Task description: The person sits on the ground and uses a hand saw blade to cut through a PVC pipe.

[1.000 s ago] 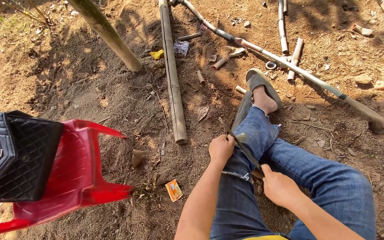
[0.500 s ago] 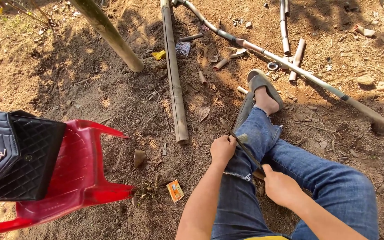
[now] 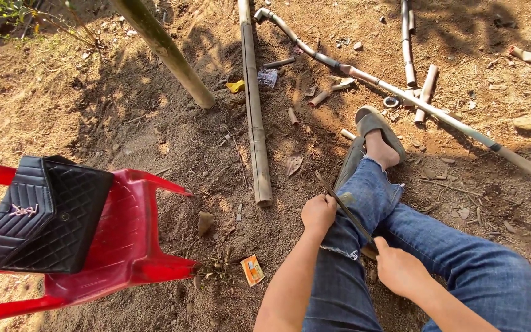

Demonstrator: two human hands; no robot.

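— Two hands are working here. What are you gripping?

— Your left hand (image 3: 318,213) is closing its fingers around the upper part of a thin dark strip (image 3: 345,211), and your right hand (image 3: 399,270) is clasping its lower end. The strip is lying slantwise across your knee, over the blue jeans (image 3: 364,197).

— What is lying around you?

— A red plastic chair (image 3: 124,246) is standing to your left, carrying a black quilted bag (image 3: 44,215). A long bamboo pole (image 3: 253,110) is lying on the dirt ahead, near your sandalled foot (image 3: 379,132). A small orange packet (image 3: 252,269) is resting just beside the chair.
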